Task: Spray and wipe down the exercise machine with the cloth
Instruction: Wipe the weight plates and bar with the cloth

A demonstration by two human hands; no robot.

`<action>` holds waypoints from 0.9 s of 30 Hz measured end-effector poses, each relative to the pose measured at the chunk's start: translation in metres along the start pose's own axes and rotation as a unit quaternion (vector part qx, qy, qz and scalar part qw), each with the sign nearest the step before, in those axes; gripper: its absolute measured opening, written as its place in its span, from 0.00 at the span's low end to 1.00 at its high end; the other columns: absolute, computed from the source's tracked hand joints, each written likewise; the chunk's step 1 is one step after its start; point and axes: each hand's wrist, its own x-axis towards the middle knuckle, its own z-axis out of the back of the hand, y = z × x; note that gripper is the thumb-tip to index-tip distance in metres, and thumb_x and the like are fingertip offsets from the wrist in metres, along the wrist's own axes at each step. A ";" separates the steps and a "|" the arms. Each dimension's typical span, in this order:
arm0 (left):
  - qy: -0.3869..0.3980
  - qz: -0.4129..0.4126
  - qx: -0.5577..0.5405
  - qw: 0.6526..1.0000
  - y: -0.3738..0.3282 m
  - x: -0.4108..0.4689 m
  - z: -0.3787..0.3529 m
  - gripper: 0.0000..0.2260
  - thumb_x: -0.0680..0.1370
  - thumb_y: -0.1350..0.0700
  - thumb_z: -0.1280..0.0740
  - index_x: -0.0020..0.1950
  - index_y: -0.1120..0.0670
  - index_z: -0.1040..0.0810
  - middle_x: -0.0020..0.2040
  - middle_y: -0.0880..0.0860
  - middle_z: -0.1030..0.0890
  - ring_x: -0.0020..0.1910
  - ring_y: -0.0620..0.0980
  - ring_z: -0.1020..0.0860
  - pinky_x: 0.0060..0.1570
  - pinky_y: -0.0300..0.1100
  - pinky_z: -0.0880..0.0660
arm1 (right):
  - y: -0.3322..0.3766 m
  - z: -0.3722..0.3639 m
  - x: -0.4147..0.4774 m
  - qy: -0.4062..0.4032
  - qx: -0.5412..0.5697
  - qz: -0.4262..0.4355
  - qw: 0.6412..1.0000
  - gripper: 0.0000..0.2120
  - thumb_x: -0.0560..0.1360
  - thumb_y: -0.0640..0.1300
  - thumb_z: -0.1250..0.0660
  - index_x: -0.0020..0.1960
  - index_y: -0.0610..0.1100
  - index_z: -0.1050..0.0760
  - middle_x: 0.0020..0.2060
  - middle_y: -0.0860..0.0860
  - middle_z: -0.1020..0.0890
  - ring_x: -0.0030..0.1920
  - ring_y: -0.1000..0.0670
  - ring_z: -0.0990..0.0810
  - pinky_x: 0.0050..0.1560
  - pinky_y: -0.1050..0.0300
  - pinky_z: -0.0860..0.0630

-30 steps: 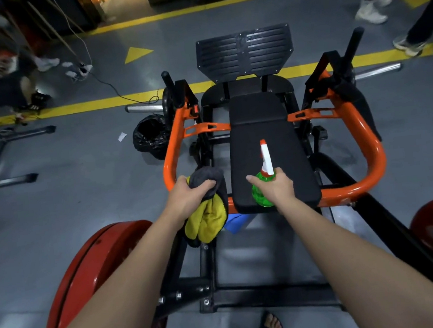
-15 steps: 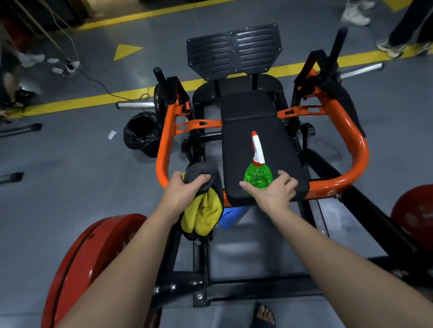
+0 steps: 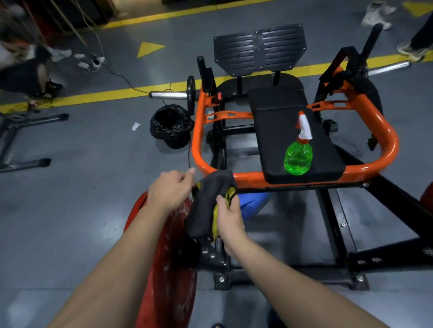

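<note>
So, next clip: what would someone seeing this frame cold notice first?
The bright green spray bottle stands upright on the black pad of the orange-framed exercise machine, right of centre. In the foreground, the left hand and right hand both hold a grey-and-yellow cloth just off the frame's near left corner, with a big red weight plate below them at lower left.

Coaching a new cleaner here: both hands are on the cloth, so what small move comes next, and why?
Probably spread the cloth flat for wiping: left hand and right hand both hold it bunched, and the spray bottle stands unheld on the seat pad.
</note>
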 end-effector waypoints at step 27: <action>-0.037 0.011 0.107 0.994 0.118 -0.043 -0.038 0.27 0.85 0.40 0.54 0.84 0.44 0.43 0.84 0.52 0.46 0.83 0.53 0.52 0.80 0.55 0.50 | -0.103 -0.118 -0.021 -0.152 -0.265 0.272 0.913 0.25 0.76 0.50 0.50 0.62 0.35 0.27 0.56 0.39 0.23 0.58 0.37 0.24 0.60 0.41 0.26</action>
